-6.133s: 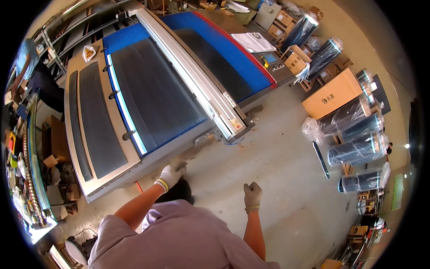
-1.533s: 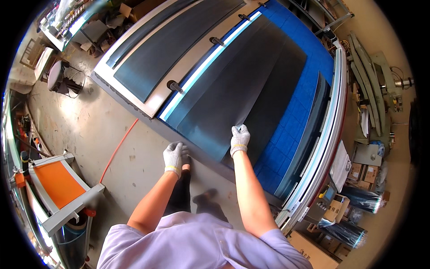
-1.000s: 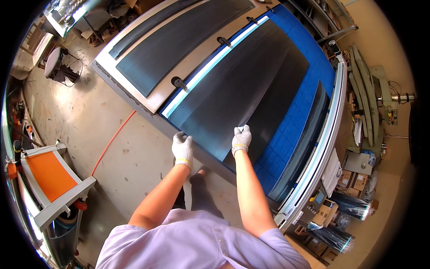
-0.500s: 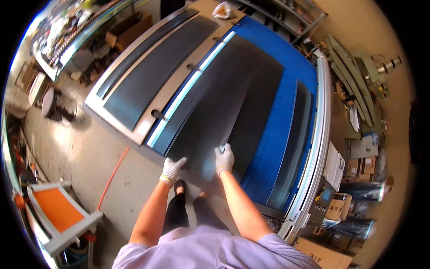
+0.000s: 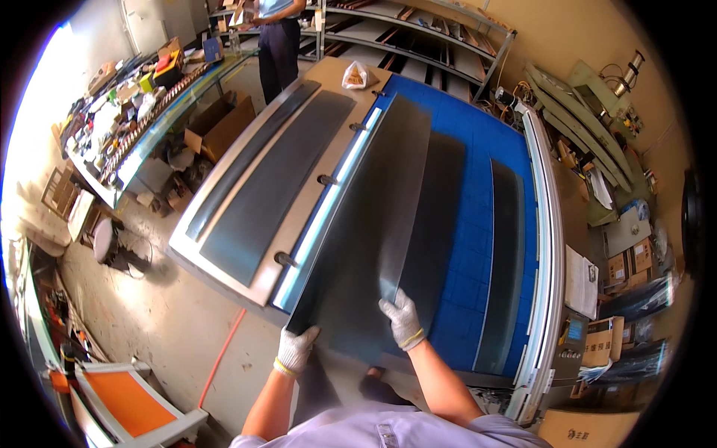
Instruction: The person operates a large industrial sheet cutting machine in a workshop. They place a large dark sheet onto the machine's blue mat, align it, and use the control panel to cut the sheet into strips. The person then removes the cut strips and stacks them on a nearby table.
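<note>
Both my hands wear whitish knit gloves and hold the near end of a long, dark, flexible sheet [image 5: 362, 216]. My left hand [image 5: 297, 349] is closed on its near left corner. My right hand [image 5: 403, 319] pinches its near right corner, where the edge curls up and catches light. The sheet is lifted and bowed above a blue table surface [image 5: 467, 246]. Another dark sheet [image 5: 441, 201] lies on the blue beside and partly beneath it. A narrower dark strip [image 5: 502, 261] rests farther right.
Two dark strips lie on a beige board [image 5: 265, 280] at left, with black clamps [image 5: 284, 259] along it. A metal rail [image 5: 539, 246] borders the right side. A person [image 5: 278, 45] stands beyond the table. An orange-topped frame [image 5: 131, 399] stands at lower left.
My hands have raised the near end of the dark sheet, which now bows more and shows the sheet under it. My left hand has closed on the corner. The view has shifted, showing the other person.
</note>
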A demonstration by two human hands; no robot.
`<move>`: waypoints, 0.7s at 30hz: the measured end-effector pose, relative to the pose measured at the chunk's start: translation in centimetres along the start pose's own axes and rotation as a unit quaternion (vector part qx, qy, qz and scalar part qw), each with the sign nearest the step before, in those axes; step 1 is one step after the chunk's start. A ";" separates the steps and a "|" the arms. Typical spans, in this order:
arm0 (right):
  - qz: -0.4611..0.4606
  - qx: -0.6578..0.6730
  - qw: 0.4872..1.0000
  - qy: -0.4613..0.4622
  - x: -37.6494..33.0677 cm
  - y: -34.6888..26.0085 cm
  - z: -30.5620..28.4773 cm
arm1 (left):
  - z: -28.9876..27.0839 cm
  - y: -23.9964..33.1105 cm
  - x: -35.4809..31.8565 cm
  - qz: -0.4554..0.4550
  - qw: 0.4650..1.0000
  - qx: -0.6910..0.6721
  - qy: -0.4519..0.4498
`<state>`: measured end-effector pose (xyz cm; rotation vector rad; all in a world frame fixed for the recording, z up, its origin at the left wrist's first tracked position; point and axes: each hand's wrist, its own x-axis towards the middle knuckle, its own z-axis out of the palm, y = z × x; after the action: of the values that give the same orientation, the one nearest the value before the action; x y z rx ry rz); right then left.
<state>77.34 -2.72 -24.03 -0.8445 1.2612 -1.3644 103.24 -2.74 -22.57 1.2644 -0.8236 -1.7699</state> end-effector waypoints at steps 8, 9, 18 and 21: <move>-0.108 0.022 0.994 0.006 13.5 4.6 19.1 | -16.1 8.0 11.8 0.140 0.980 -0.137 -0.044; -0.075 -0.019 0.997 -0.012 15.3 5.7 20.7 | -18.8 8.4 13.9 0.133 0.979 -0.146 -0.050; 0.130 -0.226 0.965 0.008 21.2 12.6 27.7 | -30.5 6.3 22.1 0.041 0.989 -0.144 -0.004; 0.205 -0.141 0.967 -0.054 17.3 8.5 24.7 | -28.7 8.0 20.7 -0.016 0.995 -0.067 0.069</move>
<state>99.27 -24.29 -29.97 -0.7823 1.4687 -0.8116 128.59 -26.38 -33.20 1.3003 -0.5990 -1.7108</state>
